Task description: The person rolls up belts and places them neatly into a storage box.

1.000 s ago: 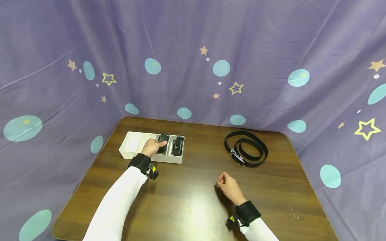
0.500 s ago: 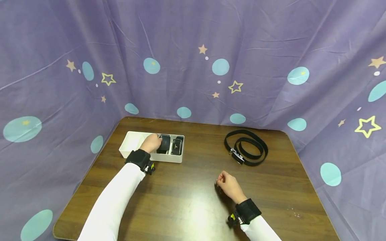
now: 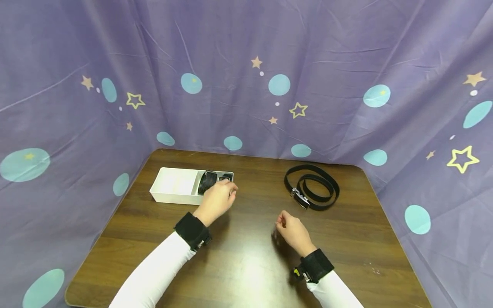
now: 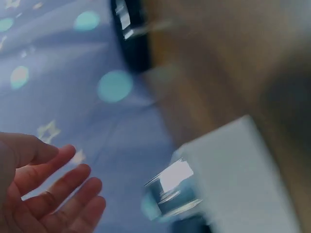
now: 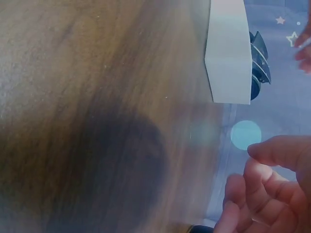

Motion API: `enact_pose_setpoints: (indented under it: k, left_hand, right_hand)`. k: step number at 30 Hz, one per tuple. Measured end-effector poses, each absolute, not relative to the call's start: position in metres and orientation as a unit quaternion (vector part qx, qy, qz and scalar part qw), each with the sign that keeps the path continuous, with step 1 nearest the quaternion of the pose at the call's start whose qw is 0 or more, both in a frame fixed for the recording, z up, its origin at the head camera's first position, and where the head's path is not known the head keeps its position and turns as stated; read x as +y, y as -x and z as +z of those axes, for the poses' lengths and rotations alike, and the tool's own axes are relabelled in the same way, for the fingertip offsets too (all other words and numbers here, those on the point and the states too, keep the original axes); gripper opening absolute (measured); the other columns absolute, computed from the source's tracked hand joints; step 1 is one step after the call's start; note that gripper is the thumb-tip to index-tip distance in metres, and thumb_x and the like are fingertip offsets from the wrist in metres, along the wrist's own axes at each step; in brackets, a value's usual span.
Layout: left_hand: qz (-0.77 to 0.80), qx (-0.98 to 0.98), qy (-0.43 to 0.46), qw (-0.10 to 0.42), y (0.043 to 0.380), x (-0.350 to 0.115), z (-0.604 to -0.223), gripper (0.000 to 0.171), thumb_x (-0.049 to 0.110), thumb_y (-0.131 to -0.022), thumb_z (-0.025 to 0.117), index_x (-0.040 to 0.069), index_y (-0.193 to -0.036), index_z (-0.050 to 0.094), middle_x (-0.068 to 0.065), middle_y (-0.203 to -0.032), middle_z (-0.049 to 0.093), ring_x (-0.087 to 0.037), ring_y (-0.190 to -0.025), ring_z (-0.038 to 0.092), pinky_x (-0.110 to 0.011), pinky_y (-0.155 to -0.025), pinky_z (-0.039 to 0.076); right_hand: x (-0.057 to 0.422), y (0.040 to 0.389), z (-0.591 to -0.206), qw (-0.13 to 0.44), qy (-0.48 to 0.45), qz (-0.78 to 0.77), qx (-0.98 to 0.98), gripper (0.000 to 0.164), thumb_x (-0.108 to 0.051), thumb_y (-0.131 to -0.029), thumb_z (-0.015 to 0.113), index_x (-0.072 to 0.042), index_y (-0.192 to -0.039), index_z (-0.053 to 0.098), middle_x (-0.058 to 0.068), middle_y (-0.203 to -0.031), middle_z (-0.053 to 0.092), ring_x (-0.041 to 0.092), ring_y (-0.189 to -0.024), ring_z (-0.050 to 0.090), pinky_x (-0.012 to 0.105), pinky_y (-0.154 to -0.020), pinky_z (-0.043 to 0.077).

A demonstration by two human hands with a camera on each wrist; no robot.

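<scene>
A white divided box (image 3: pixel 173 198) sits at the left of the table, its left compartment bare. In its middle compartment rests a rolled black belt (image 3: pixel 207 182); another black roll (image 3: pixel 226 176) lies in the right compartment, partly hidden by my left hand (image 3: pixel 216 199). In the left wrist view that hand's fingers are loosely bent and hold nothing, apart from the box and a shiny belt buckle (image 4: pixel 174 183). My right hand (image 3: pixel 294 233) hovers over the table's front middle, fingers loosely curled with nothing between them. Beyond it lies a coiled black belt (image 3: pixel 337 189) with a metal buckle.
The brown wooden table (image 3: pixel 262 184) has rounded corners. A purple curtain (image 3: pixel 239 102) with stars and blue ovals encloses its back and sides. Small pale marks (image 3: pixel 372 268) show on the tabletop at the right.
My left hand has let go of the black roll in the middle compartment and moved right, toward the box's right end. The right hand has stayed nearly still.
</scene>
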State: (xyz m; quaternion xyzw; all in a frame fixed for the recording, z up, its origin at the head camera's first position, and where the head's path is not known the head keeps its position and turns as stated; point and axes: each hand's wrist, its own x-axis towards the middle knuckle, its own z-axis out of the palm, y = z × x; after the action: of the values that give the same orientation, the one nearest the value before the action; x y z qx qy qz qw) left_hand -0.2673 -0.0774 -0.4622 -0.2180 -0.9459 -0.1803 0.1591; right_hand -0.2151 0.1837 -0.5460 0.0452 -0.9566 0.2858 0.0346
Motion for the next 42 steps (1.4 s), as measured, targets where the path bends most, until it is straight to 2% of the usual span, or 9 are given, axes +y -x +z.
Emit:
enact_pose_setpoints:
  k: [6, 11, 15, 18, 22, 26, 29, 35, 42]
  left_hand:
    - [-0.138, -0.939, 0.269, 0.165, 0.25, -0.065, -0.525, 0.003, 0.016, -0.08, 0.071, 0.013, -0.081, 0.071, 0.002, -0.078, 0.062, -0.016, -0.07, 0.065, -0.03, -0.054, 0.051]
    - [-0.145, -0.937, 0.287, 0.14, 0.233, -0.062, -0.56, 0.005, 0.014, -0.077, 0.069, 0.015, -0.073, 0.068, 0.003, -0.075, 0.06, -0.015, -0.065, 0.062, -0.029, -0.051, 0.049]
    - [-0.147, -0.944, 0.27, 0.121, 0.228, -0.062, -0.565, 0.009, 0.013, -0.078, 0.069, 0.016, -0.071, 0.067, 0.003, -0.075, 0.061, -0.014, -0.065, 0.062, -0.028, -0.051, 0.049]
    - [-0.145, -0.95, 0.254, 0.107, 0.228, -0.062, -0.564, 0.01, 0.013, -0.08, 0.068, 0.017, -0.071, 0.067, 0.005, -0.074, 0.06, -0.012, -0.066, 0.061, -0.027, -0.052, 0.048]
    - [-0.145, -0.954, 0.244, 0.098, 0.227, -0.063, -0.564, 0.011, 0.015, -0.082, 0.068, 0.019, -0.072, 0.067, 0.007, -0.073, 0.059, -0.011, -0.066, 0.06, -0.027, -0.053, 0.048]
    - [-0.151, -0.955, 0.244, 0.081, 0.222, -0.065, -0.566, 0.01, 0.017, -0.084, 0.067, 0.019, -0.075, 0.069, 0.007, -0.073, 0.06, -0.011, -0.066, 0.061, -0.028, -0.055, 0.049]
    - [-0.155, -0.954, 0.245, 0.072, 0.218, -0.066, -0.568, 0.011, 0.017, -0.084, 0.066, 0.019, -0.074, 0.068, 0.007, -0.072, 0.06, -0.01, -0.065, 0.06, -0.027, -0.054, 0.048]
    - [-0.159, -0.957, 0.235, 0.063, 0.216, -0.069, -0.569, 0.013, 0.018, -0.085, 0.066, 0.019, -0.073, 0.067, 0.006, -0.073, 0.061, -0.012, -0.066, 0.062, -0.03, -0.053, 0.048]
    - [-0.16, -0.956, 0.237, 0.062, 0.219, -0.069, -0.567, 0.011, 0.02, -0.086, 0.066, 0.019, -0.075, 0.067, 0.006, -0.074, 0.063, -0.012, -0.067, 0.062, -0.03, -0.055, 0.049]
  right_hand:
    - [0.182, 0.212, -0.548, 0.021, -0.037, 0.275, -0.961, 0.012, -0.017, -0.086, 0.065, -0.015, -0.083, 0.054, -0.005, -0.067, 0.052, 0.011, -0.057, 0.046, 0.028, -0.052, 0.036]
    - [0.186, 0.214, -0.554, -0.015, -0.057, 0.255, -0.965, 0.014, -0.017, -0.086, 0.066, -0.016, -0.081, 0.054, -0.006, -0.065, 0.05, 0.01, -0.056, 0.046, 0.028, -0.05, 0.036]
    - [0.206, 0.242, -0.543, -0.054, -0.084, 0.209, -0.973, 0.012, -0.018, -0.086, 0.066, -0.015, -0.082, 0.056, -0.004, -0.07, 0.056, 0.011, -0.06, 0.05, 0.03, -0.054, 0.04]
    - [0.229, 0.278, -0.527, -0.05, -0.064, 0.172, -0.982, 0.013, -0.02, -0.087, 0.065, -0.009, -0.089, 0.058, 0.005, -0.08, 0.063, 0.02, -0.07, 0.059, 0.038, -0.062, 0.047]
    - [0.254, 0.319, -0.529, -0.007, -0.007, 0.146, -0.989, 0.053, -0.035, -0.089, 0.062, 0.0, -0.126, 0.05, 0.029, -0.118, 0.056, 0.046, -0.107, 0.056, 0.057, -0.087, 0.045]
    - [0.266, 0.335, -0.558, -0.016, 0.029, 0.129, -0.991, 0.081, -0.05, -0.09, 0.056, -0.008, -0.151, 0.023, 0.037, -0.14, 0.037, 0.055, -0.129, 0.035, 0.065, -0.105, 0.026]
    - [0.266, 0.331, -0.58, 0.02, 0.037, 0.112, -0.993, 0.07, -0.046, -0.091, 0.058, -0.015, -0.148, 0.032, 0.034, -0.128, 0.05, 0.054, -0.117, 0.047, 0.063, -0.1, 0.034]
    - [0.241, 0.32, -0.593, 0.149, 0.023, 0.087, -0.985, 0.041, -0.016, -0.088, 0.061, -0.005, -0.126, 0.049, 0.027, -0.095, 0.063, 0.045, -0.078, 0.062, 0.056, -0.068, 0.049]
    - [0.182, 0.279, -0.585, 0.2, -0.102, 0.074, -0.972, 0.046, -0.014, -0.078, 0.075, -0.003, -0.118, 0.055, 0.019, -0.087, 0.066, 0.036, -0.066, 0.064, 0.046, -0.054, 0.05]
